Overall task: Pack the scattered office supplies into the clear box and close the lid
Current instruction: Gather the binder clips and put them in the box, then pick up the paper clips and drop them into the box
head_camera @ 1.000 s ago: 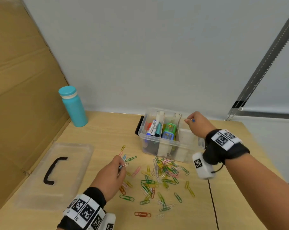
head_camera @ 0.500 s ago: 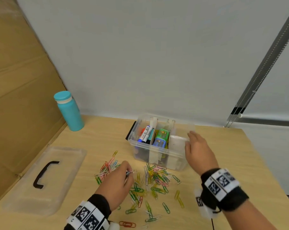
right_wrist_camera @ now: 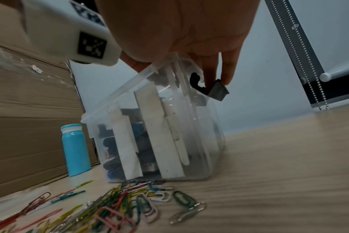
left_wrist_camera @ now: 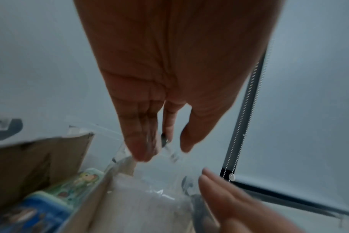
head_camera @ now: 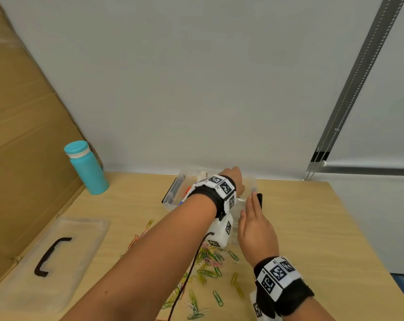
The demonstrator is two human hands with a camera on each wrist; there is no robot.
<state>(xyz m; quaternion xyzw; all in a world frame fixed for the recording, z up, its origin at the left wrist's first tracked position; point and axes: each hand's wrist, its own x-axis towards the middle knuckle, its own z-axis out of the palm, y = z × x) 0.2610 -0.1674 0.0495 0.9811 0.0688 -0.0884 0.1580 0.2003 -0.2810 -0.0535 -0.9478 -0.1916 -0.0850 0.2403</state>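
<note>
Left hand (head_camera: pixel 234 181) held over box (head_camera: pixel 173 198), fingers extended, small clip blurred at fingertips, grip unclear. Right hand (head_camera: pixel 256 230) flat against box side, fingers straight. Box contents mostly hidden by arm. Clips (head_camera: pixel 210 267) scattered on wooden table (head_camera: pixel 323 228); lid (head_camera: pixel 48 258) left; white wall behind.

Box (head_camera: pixel 171 200) mid-table, paper clips (head_camera: pixel 210 262) in front, lid (head_camera: pixel 85 230) front left, bottle (head_camera: pixel 86 167) back left.

The head view looks down from behind both hands; each wrist view looks close along its fingers, sharing the clear box (head_camera: pixel 171 201).
</note>
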